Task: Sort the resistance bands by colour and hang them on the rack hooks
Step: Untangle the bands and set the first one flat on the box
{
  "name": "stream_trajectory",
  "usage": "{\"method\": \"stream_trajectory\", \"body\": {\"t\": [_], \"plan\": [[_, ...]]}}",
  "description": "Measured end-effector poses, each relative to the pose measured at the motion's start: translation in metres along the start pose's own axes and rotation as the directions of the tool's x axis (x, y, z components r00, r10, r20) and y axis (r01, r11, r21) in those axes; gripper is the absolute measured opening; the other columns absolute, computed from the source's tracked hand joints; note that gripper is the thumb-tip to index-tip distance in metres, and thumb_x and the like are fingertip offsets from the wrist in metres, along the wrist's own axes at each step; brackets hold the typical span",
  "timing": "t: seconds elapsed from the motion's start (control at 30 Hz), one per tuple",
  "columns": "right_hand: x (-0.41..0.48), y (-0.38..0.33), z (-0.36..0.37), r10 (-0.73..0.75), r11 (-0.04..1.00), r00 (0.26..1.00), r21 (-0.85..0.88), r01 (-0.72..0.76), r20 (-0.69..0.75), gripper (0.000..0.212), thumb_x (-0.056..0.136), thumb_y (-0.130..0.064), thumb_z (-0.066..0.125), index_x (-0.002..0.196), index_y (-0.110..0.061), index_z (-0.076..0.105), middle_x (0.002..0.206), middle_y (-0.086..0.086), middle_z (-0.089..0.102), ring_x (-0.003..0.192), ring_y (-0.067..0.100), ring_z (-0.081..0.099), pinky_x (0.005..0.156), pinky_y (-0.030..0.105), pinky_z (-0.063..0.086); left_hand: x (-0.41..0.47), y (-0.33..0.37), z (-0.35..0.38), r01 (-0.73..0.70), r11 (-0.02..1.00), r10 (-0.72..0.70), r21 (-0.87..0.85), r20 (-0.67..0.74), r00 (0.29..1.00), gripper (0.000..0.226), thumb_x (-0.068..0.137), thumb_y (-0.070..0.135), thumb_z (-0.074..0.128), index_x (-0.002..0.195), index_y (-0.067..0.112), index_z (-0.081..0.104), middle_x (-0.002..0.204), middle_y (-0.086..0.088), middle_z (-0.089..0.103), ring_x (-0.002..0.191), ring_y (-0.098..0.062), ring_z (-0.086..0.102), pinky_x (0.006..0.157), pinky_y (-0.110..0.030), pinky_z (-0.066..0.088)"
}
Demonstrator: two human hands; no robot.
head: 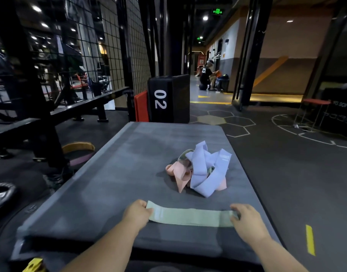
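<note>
Both hands (138, 213) (245, 217) seemingly pinch green band (190, 216).

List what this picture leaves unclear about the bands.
Head view only:
- Pile: band count unclear; purple bands cover the rest.
- Green band: right end hidden under the right hand; left hand grips the other.
- Print on purple bands: too small, blurred.
- Rack hooks: none discernible in the dark background.

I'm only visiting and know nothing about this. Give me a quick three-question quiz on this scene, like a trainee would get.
1. The left hand and right hand grip the green band at: A) its middle B) its two ends C) one end together.
2. True or false: that band touches the pile.
3. Fill in: the pile's topmost bands are ____.
Key: 1 B; 2 false; 3 purple.
</note>
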State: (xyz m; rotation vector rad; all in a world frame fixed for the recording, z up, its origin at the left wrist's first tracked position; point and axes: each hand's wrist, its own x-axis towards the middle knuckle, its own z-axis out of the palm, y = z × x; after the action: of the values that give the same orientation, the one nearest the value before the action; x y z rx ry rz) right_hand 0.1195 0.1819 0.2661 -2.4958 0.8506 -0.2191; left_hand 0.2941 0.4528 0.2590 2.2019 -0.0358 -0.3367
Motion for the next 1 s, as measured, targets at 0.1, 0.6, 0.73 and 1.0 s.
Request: {"method": "stream_trajectory", "body": {"t": [0.1,0.6,0.73,1.0], "plan": [[0.0,-0.001,-0.007,0.061,0.998,0.998,-0.022,-0.061,0.027,0.025,0.091,-0.016,0.053,0.114,-0.024,0.06,0.111,0.001,0.057,0.108,0.023,0.054,0.089,0.031,0.042,0.003,-0.001,-0.003,-0.002,0.999,0.003,0.042,-0.018,1.0,0.012,0.085,0.02,0.064,0.076,0.021,0.057,0.077,-0.004,0.065,0.077,-0.028,0.063,0.076,-0.035,0.056],[0.013,-0.011,-0.016,0.157,0.987,0.984,0.001,-0.158,0.086,0.024,0.075,-0.024,0.067,0.079,-0.025,0.043,0.078,-0.006,0.057,0.07,0.014,0.055,0.055,0.028,0.04,-0.009,0.008,-0.021,-0.064,0.98,0.072,0.188,-0.035,0.997,0.013,0.085,0.038,0.065,0.08,0.026,0.068,0.086,0.002,0.069,0.084,-0.021,0.064,0.075,-0.029,0.048],[0.018,-0.01,-0.014,0.131,0.983,0.988,0.118,-0.14,0.077,0.027,0.076,-0.019,0.072,0.088,-0.029,0.049,0.081,-0.006,0.059,0.074,0.013,0.057,0.061,0.028,0.042,-0.002,0.006,-0.024,-0.031,0.996,0.034,-0.085,0.035,0.999,0.019,0.073,0.034,0.07,0.062,0.019,0.068,0.056,-0.001,0.066,0.057,-0.024,0.058,0.059,-0.034,0.048],[0.021,-0.014,-0.019,0.075,0.933,0.997,0.354,-0.063,-0.018,0.018,0.079,-0.012,0.076,0.072,-0.028,0.072,0.074,0.0,0.065,0.068,0.017,0.058,0.062,0.029,0.042,0.009,0.013,-0.023,0.124,0.91,-0.065,-0.395,0.16,0.985,0.018,0.092,0.029,0.061,0.089,0.011,0.061,0.074,-0.007,0.069,0.05,-0.013,0.048,0.046,-0.02,0.038]]}}
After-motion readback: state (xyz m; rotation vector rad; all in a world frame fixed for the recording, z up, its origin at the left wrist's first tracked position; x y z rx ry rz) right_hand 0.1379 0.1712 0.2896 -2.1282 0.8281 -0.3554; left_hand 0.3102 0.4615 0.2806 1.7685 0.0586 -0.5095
